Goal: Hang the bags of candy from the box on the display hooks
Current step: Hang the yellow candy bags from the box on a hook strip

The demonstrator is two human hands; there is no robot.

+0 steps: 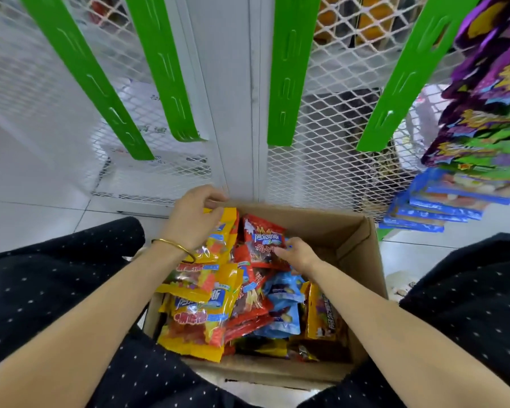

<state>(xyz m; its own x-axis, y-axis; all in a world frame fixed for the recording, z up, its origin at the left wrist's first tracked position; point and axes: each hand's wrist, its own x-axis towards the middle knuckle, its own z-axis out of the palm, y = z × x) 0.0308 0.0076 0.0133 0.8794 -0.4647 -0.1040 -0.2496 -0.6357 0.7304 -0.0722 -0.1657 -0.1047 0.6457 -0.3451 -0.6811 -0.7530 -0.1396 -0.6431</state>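
Open cardboard box [357, 248], packed with candy bags [248, 307]
There is room only by the box's right wall. Green strips [286, 83] hang ahead with gaps between them; hung bags [483, 113] crowd the right side.

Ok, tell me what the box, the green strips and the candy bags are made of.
Cardboard box: brown matte cardboard, going by its creased folded flap. Green strips: likely glossy moulded plastic, with punched slots; painted metal is possible. Candy bags: shiny printed plastic film, crinkled, catching glare.
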